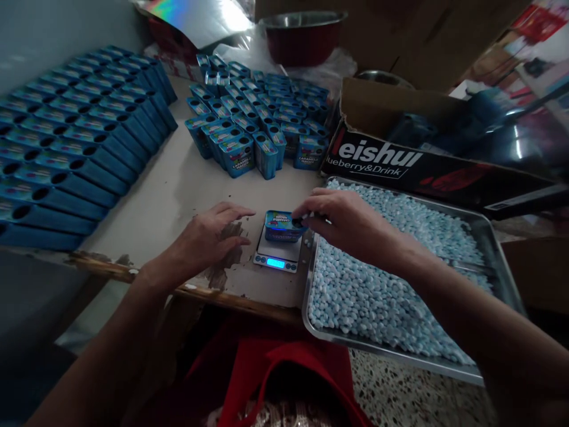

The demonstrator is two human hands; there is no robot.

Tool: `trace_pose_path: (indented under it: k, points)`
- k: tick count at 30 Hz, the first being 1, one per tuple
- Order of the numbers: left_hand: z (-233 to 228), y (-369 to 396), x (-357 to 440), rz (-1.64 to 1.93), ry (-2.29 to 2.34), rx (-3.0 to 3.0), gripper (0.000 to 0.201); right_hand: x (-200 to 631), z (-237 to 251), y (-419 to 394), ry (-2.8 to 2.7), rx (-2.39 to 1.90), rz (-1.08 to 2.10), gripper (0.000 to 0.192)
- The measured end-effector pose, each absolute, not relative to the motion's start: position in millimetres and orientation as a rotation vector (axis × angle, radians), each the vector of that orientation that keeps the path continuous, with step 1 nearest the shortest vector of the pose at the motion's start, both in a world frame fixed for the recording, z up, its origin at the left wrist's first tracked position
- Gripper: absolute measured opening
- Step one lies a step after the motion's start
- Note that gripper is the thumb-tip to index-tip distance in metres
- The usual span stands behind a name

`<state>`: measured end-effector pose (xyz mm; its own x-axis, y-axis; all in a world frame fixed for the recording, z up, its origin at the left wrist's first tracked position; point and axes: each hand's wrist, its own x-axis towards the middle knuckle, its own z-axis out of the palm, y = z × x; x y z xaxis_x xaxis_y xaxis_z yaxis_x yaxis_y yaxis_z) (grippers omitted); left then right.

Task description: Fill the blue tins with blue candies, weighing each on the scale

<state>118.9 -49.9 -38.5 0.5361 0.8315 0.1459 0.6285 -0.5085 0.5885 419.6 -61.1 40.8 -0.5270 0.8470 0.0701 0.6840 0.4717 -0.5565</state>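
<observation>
A small blue tin (pixel 281 226) lies on a little digital scale (pixel 276 256) with a lit blue display, at the table's front edge. My right hand (pixel 345 220) reaches over from the tray side, its fingertips pinched at the tin's right top edge; whether something is between them I cannot tell. My left hand (pixel 212 235) rests flat on the table just left of the scale, fingers spread, holding nothing. A steel tray (pixel 491 245) full of pale blue and white candies sits to the right of the scale.
Several upright blue tins (pixel 258 121) stand grouped at the table's back. Rows of blue tins (pixel 75 136) lie stacked at the left. A black cardboard box (pixel 427 169) sits behind the tray, a red bowl (pixel 302 37) beyond. Red cloth (pixel 284 373) lies below the table edge.
</observation>
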Motion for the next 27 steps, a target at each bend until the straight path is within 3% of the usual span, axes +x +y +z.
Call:
trace_pose_path:
  k: [5, 9, 17, 20, 23, 27]
  points:
    - [-46, -50, 106, 0.652, 1.191, 2.318, 0.045, 406, 52, -55, -2.726, -1.341, 0.419, 0.038]
    - [-54, -50, 95, 0.661, 1.199, 2.308, 0.045, 401, 51, -54, -2.701, -1.403, 0.395, 0.04]
    - [-51, -48, 90, 0.622, 1.21, 2.266, 0.045, 446, 40, -59, -2.447, -1.633, 0.214, 0.026]
    - [-48, -48, 93, 0.618, 1.2, 2.269, 0.045, 465, 22, -69, -2.356, -1.707, 0.406, 0.016]
    - [-46, -48, 100, 0.626, 1.203, 2.254, 0.044, 467, 9, -79, -2.159, -1.66, 0.629, 0.019]
    - [-39, -49, 114, 0.666, 1.189, 2.274, 0.045, 454, 5, -82, -2.003, -1.503, 0.634, 0.01]
